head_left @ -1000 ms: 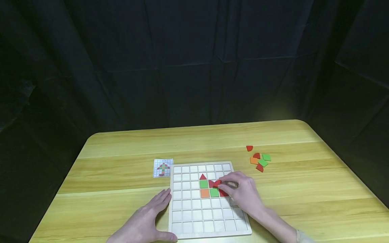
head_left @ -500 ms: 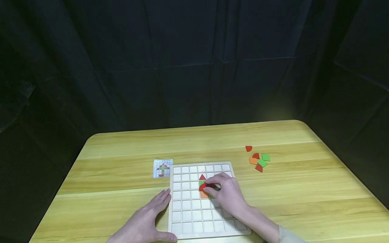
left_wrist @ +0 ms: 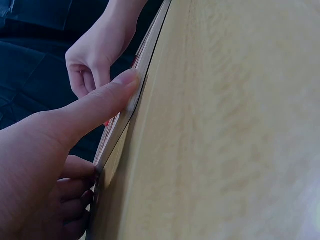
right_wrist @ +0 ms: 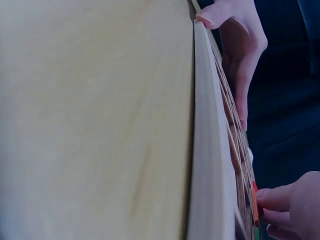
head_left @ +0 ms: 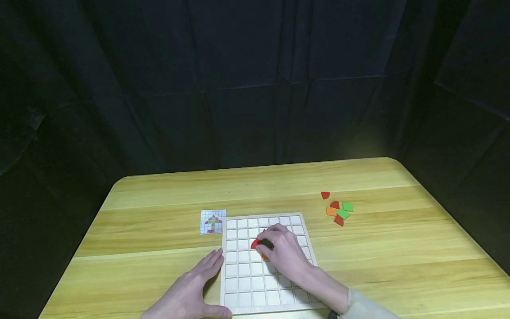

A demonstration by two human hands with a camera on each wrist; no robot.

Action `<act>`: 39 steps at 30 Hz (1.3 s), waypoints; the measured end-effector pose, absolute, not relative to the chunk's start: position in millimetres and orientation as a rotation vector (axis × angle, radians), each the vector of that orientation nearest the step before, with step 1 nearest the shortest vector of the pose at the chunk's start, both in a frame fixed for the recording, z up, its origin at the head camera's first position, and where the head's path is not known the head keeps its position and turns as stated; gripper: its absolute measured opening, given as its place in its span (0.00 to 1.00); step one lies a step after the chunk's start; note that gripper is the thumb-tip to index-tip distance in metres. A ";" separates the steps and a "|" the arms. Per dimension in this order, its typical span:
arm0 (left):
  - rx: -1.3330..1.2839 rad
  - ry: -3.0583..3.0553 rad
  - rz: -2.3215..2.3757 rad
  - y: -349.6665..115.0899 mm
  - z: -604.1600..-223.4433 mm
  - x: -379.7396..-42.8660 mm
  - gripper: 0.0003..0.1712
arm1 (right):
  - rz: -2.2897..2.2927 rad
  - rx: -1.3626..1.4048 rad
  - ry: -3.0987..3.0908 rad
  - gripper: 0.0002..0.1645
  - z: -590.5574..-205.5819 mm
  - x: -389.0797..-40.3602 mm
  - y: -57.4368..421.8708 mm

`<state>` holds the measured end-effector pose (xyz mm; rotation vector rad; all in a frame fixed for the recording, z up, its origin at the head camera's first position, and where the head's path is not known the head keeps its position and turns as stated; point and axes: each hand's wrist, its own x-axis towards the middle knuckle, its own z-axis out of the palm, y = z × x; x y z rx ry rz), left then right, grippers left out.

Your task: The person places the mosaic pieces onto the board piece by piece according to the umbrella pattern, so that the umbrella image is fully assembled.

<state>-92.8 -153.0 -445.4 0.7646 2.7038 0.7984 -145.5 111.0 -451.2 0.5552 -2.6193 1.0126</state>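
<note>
A white gridded board (head_left: 245, 283) with a raised wooden rim lies on the table. My right hand (head_left: 286, 252) pinches a red quarter-circle tile (head_left: 254, 244) over the grid, left of the column of laid tiles. That hand covers most of the laid tiles; part of an orange tile (head_left: 264, 257) shows below its thumb. At the board's left side rests my left hand (head_left: 191, 285), its fingers extended along the edge and its thumb at the near left corner. In the left wrist view, the left thumb (left_wrist: 107, 97) touches the rim.
A small printed card (head_left: 213, 221) with a coloured arrow-like pattern lies beside the board's far left corner. To the right, loose red, green (head_left: 348, 207) and orange (head_left: 331, 211) tiles are scattered on the wooden table (head_left: 398, 248). A dark curtain (head_left: 247, 88) hangs behind.
My right hand has moved left across the board with the red quarter-circle tile, passing over the laid tiles. My left hand has stayed at the board's left edge.
</note>
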 end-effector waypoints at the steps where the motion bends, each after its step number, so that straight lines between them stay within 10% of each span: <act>1: 0.762 2.702 0.799 -152.9 -445.5 -92.9 0.70 | 1.017 0.558 -2.622 0.08 -451.5 -146.0 110.4; 39: 0.708 2.662 0.806 -152.8 -446.1 -93.8 0.70 | 1.140 0.588 -2.616 0.12 -453.6 -141.5 121.3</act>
